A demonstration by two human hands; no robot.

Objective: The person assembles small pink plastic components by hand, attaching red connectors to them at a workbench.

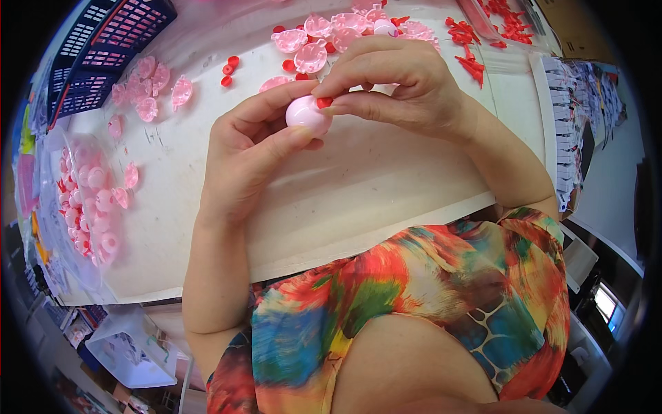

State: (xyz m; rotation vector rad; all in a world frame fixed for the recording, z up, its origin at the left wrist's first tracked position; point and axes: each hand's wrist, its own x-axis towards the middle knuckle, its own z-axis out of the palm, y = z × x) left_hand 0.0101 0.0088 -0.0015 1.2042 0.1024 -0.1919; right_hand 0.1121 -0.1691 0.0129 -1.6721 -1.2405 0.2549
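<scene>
Up close, left hand curled around pink ball, right hand pinching small red cap against it

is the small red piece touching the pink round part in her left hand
Touching. The head view shows the small red piece, pinched by the right hand, pressed against the pink round part held in the left hand, with no gap.

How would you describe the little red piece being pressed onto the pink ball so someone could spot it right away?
Start at the white table and look above its middle, where the left hand cups a round pale pink ball. The small red piece sits at the ball's upper right, pinched by the right hand. Unlike the loose red pieces farther back, it touches the ball.
</scene>
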